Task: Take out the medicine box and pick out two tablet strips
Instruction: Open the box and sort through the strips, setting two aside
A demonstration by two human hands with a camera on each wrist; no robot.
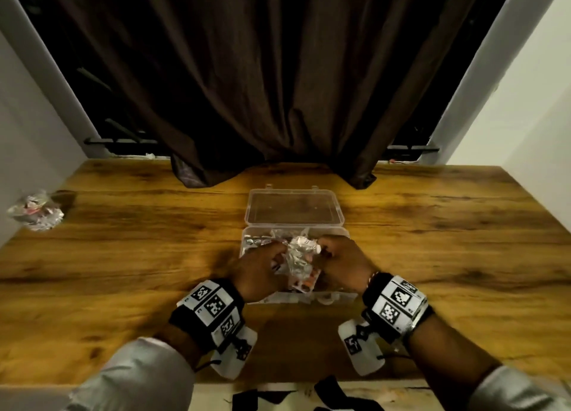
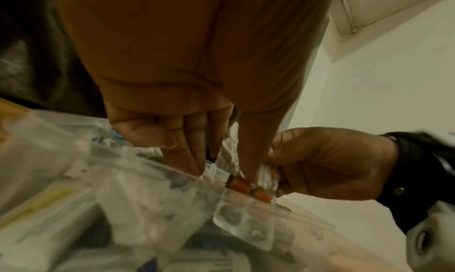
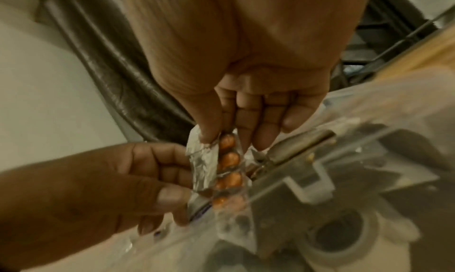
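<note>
Two hands work close together over one clear plastic medicine box (image 1: 333, 233) lying open on the wood-grain bench (image 1: 123, 256), its lid (image 1: 293, 208) flat behind it. The left hand (image 1: 262, 264) and the right hand (image 1: 343, 261) each pinch a crinkled silver foil tablet strip (image 1: 298, 251); how many strips are held I cannot tell. The right wrist view shows four orange tablets (image 3: 227, 159) in a row in clear blisters. More foil strips (image 1: 258, 241) lie in the box. One crumpled foil bundle (image 1: 35, 210) sits well apart, far left. One dark brown curtain (image 1: 262, 71) hangs behind the bench.
</note>
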